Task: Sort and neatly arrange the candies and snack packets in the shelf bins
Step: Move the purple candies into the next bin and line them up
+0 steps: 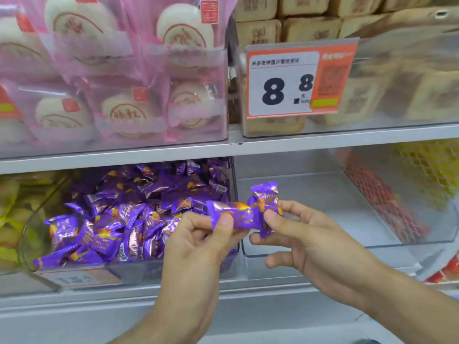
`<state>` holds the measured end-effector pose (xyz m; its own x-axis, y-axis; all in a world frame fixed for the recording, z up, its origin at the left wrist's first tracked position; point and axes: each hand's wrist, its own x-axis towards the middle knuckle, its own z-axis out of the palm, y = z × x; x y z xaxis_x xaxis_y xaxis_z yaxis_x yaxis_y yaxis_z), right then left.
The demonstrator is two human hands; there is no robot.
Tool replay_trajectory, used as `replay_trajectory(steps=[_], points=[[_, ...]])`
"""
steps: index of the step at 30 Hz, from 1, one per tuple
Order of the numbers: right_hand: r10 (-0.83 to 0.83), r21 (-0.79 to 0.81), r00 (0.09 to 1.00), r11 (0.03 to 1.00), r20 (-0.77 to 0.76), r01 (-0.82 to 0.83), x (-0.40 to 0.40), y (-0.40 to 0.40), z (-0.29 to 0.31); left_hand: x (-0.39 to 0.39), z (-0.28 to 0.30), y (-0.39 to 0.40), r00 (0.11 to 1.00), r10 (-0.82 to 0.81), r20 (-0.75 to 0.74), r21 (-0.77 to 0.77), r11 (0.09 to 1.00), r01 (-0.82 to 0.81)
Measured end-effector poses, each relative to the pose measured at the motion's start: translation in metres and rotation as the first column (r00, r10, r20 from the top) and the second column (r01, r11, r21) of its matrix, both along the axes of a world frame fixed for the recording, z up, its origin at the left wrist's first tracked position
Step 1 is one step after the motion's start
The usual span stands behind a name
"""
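The small print on the price tag (295, 81) is too blurred to read. The label (79, 278) on the purple candy bin's front is smeared. The left hand (198, 239) hides that bin's right front corner. The yellow packets (12, 214) and the red-and-yellow packets (422, 189) are cut off by the picture's edges and blurred.

Big black "8.8" showed on the white-and-orange price tag (298, 79) clipped to the front of the upper-right clear bin (409, 115), w/ a small "500g" under the second 8; the line of Chinese chars along the tag's top was too blurred to read. Red seal-style chars marked the pink-wrapped pastry packs (124, 112) upper left, not legible. Barcodes were seen on a few purple candy packets (119, 219) in the lower bin, digits too small to make out.
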<state>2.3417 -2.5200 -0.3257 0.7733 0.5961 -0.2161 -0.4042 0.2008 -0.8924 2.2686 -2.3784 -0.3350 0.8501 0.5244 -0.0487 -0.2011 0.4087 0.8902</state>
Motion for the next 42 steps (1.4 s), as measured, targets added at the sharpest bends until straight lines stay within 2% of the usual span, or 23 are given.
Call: replay_trajectory(steps=[3,7,10,13,17,20,22,24,26,28,30,32,37,39,42], points=[[-0.045,0.021,0.999,0.999,0.013,0.045,0.002,0.0,0.002,0.0,-0.009,-0.003,0.998,-0.034,-0.05,0.183,0.982,0.043],[-0.094,-0.017,0.979,0.995,0.18,0.099,0.009,-0.002,0.003,-0.001,-0.012,0.002,0.963,-0.229,-0.142,0.261,0.93,0.259],[-0.03,-0.123,0.948,0.99,0.316,0.072,0.012,-0.003,-0.001,-0.004,-0.012,0.002,0.898,-0.387,-0.209,0.371,0.819,0.439],[0.054,-0.209,0.929,0.978,0.367,0.025,0.017,-0.003,0.0,-0.006,-0.009,0.002,0.843,-0.489,-0.225,0.375,0.755,0.538],[0.151,-0.285,0.859,0.959,0.489,-0.007,0.024,-0.006,0.005,-0.004,-0.005,-0.001,0.823,-0.519,-0.231,0.294,0.769,0.568],[0.201,-0.327,0.81,0.945,0.551,-0.012,0.027,-0.008,0.007,0.0,-0.005,-0.009,0.869,-0.431,-0.243,0.175,0.862,0.476],[0.228,-0.365,0.779,0.931,0.584,0.0,0.027,-0.009,0.005,0.002,-0.007,-0.012,0.883,-0.393,-0.256,0.172,0.881,0.441],[0.182,-0.377,0.776,0.923,0.604,0.078,0.028,-0.012,0.003,0.002,-0.008,-0.012,0.89,-0.367,-0.272,0.183,0.888,0.422],[0.059,-0.33,0.839,0.932,0.542,0.148,0.031,-0.017,0.002,0.002,-0.009,-0.01,0.901,-0.328,-0.283,0.183,0.904,0.386],[-0.002,-0.254,0.918,0.961,0.397,0.112,0.036,-0.022,0.005,0.003,-0.009,-0.007,0.912,-0.296,-0.283,0.189,0.915,0.356],[0.033,-0.162,0.975,0.987,0.221,0.003,0.037,-0.025,0.009,0.004,-0.008,-0.004,0.925,-0.264,-0.273,0.209,0.922,0.325],[0.093,-0.112,0.99,0.99,0.109,-0.08,0.035,-0.027,0.013,0.005,-0.01,-0.002,0.935,-0.242,-0.259,0.23,0.925,0.302],[0.201,-0.1,0.98,0.975,0.005,-0.199,0.034,-0.029,0.019,0.008,-0.016,-0.006,0.948,-0.223,-0.228,0.325,0.9,0.29],[0.208,-0.095,0.978,0.974,0.017,-0.205,0.033,-0.029,0.02,0.009,-0.019,-0.006,0.955,-0.214,-0.203,0.359,0.891,0.277],[0.209,-0.208,0.973,0.961,0.1,-0.185,0.032,-0.029,0.016,0.009,-0.019,-0.007,0.959,-0.211,-0.188,0.372,0.889,0.269]])
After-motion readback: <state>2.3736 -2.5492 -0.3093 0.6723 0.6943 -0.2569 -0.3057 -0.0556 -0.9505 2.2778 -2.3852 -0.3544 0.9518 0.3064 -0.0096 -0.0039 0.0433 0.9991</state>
